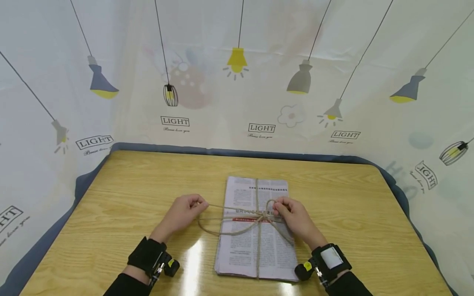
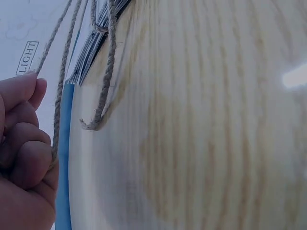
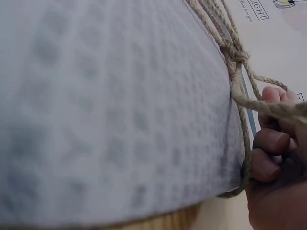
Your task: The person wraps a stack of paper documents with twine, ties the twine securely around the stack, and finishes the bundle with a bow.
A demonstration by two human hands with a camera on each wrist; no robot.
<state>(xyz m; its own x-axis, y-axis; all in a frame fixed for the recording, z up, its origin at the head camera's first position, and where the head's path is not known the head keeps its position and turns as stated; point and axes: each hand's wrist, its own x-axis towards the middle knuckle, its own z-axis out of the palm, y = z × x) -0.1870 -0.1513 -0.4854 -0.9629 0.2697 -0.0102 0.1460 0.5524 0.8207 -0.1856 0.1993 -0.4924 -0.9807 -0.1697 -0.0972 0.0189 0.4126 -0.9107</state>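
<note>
A stack of folded newspapers [image 1: 240, 250] lies on the table, bound lengthwise and crosswise with jute twine [image 1: 258, 250]. The strands meet in a knot [image 3: 235, 53] with a small loop, near the middle of the top sheet. Left of the stack, my left hand [image 1: 185, 211] pinches a strand between thumb and forefinger and draws it out straight. Its other fingers are curled, with twine [image 2: 62, 96] passing by them in the left wrist view. My right hand [image 1: 296, 216], over the stack's right edge, pinches the small loop beside the knot. A slack bend of twine [image 1: 207, 230] hangs past the stack's left side.
The wooden table [image 1: 148, 176] extends around the stack on all sides. Behind it hangs a pale curtain [image 1: 207, 74] printed with lamps, with a blue-grey border [image 1: 259, 154] along the table's back edge. Each wrist wears a black strap [image 1: 147, 257] with a small camera.
</note>
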